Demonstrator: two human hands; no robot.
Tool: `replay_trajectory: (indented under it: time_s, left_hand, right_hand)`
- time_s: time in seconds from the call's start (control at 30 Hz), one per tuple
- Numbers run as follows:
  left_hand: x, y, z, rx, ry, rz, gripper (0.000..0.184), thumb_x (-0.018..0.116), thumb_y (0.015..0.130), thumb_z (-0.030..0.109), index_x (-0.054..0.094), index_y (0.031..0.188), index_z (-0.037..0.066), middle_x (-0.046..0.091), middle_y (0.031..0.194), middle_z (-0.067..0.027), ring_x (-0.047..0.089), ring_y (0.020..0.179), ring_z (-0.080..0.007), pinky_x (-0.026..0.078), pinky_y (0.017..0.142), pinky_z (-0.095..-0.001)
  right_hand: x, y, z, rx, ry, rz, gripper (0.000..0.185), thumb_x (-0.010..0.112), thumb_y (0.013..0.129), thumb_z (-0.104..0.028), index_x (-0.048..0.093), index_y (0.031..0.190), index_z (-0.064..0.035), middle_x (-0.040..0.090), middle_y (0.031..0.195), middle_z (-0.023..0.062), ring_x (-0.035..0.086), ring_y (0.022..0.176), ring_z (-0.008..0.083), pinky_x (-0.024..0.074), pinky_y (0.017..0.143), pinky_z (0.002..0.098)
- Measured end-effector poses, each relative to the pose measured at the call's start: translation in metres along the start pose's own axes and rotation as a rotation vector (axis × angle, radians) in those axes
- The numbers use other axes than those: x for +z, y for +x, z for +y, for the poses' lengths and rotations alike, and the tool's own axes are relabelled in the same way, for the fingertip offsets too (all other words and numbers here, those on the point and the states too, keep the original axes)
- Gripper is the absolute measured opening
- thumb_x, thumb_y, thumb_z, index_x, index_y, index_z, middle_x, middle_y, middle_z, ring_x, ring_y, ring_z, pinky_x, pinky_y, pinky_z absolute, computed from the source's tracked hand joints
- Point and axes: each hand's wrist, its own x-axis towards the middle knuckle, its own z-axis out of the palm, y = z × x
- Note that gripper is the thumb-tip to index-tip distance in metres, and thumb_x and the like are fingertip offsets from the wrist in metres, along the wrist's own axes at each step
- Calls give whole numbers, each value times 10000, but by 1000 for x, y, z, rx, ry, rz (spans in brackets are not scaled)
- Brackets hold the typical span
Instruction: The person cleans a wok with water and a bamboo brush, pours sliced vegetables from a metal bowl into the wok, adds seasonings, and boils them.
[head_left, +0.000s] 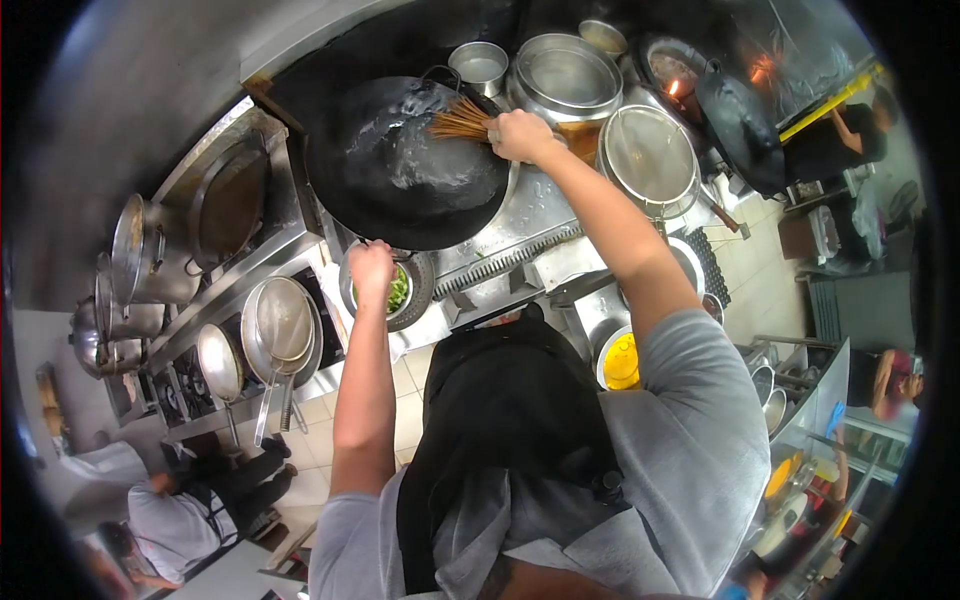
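Note:
A large black wok (340,185) with water swirling inside sits on the stove. My right hand (522,136) is closed round a bundled bamboo brush (462,121), whose bristles reach over the wok's right side. At the wok's near edge, my left hand (372,268) is closed on something I cannot make out, by the wok's rim or its handle. Just below and beside that hand is a bowl of chopped greens (398,290), partly hidden by my hand and forearm.
Metal pots (568,75) and a round strainer (652,155) stand right of the wok. More strainers (285,320) lie left. A bowl of yellow liquid (621,362) is near my right elbow. Flames (675,87) show beyond; co-workers (185,525) are lower left and far right.

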Motion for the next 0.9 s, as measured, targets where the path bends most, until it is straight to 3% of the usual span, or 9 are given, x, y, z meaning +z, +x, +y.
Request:
replay_trajectory:
  time_s: [0.07, 0.13, 0.23, 0.37, 0.47, 0.53, 0.77, 0.83, 0.9]
  left_hand:
    - [-1, -2, 2, 52, 54, 30, 260, 552, 861, 135, 651, 766, -86, 653, 636, -184, 644, 519, -291, 499, 499, -423]
    - [-3, 0, -4, 175, 224, 67, 297, 549, 847, 163, 678, 800, -101, 693, 746, -282, 704, 708, -419, 542, 705, -481]
    - [-1, -29, 27, 259, 400, 126, 321, 546, 850, 180, 684, 803, -106, 680, 837, -343, 682, 866, -501, 513, 847, -515]
    - [11, -62, 60, 317, 508, 179, 306, 545, 862, 173, 678, 806, -97, 673, 862, -352, 667, 859, -520, 512, 844, -535]
    - [21, -80, 69, 405, 525, 221, 326, 546, 912, 192, 637, 813, -105, 664, 850, -362, 656, 863, -536, 510, 827, -566]
    - [28, -92, 70, 423, 567, 225, 266, 565, 888, 175, 644, 842, -75, 679, 840, -334, 671, 837, -510, 524, 814, -555]
    - [52, -127, 34, 537, 637, 191, 154, 586, 871, 135, 596, 880, -18, 667, 736, -260, 677, 699, -443, 545, 691, -518]
    - [59, -126, 8, 601, 593, 204, 151, 581, 873, 125, 592, 881, -25, 659, 738, -270, 675, 718, -447, 535, 688, -527]
    - [61, -119, -1, 597, 561, 203, 157, 571, 880, 107, 590, 866, -48, 662, 754, -277, 671, 741, -457, 523, 678, -528]
  right_hand:
    - [7, 5, -2, -11, 19, 21, 406, 724, 785, -230, 739, 1190, -201, 731, 1078, 198, 706, 1043, 367, 572, 913, 473]
    - [15, 10, -2, 43, 80, 29, 388, 712, 786, -239, 748, 1170, -196, 734, 1074, 196, 703, 1056, 359, 566, 928, 469]
    - [9, 1, -7, 74, 143, 19, 401, 685, 797, -253, 747, 1193, -221, 732, 1109, 191, 691, 1084, 358, 556, 948, 472]
    - [31, -1, 5, 120, 253, 116, 484, 690, 795, -278, 718, 1272, -205, 731, 1091, 217, 735, 940, 344, 594, 859, 436]
    - [18, -26, -7, 310, 622, -43, 561, 728, 785, -290, 688, 1324, -141, 739, 1016, 207, 743, 701, 260, 617, 674, 374]
    - [36, -31, -5, 401, 994, -8, 607, 749, 816, -256, 632, 1385, -78, 723, 905, 153, 651, 510, 172, 557, 491, 313]
    - [71, -58, -57, 488, 2013, 103, 665, 707, 884, -114, 478, 1507, -74, 667, 805, 62, 566, 489, 138, 437, 391, 276]
    - [60, -89, -99, 325, 1991, 146, 709, 738, 864, -86, 469, 1520, -88, 666, 790, 58, 578, 501, 137, 450, 408, 288]
    - [41, -140, -120, 217, 1715, -69, 694, 766, 839, -68, 528, 1490, -112, 679, 792, 35, 607, 527, 122, 490, 462, 290]
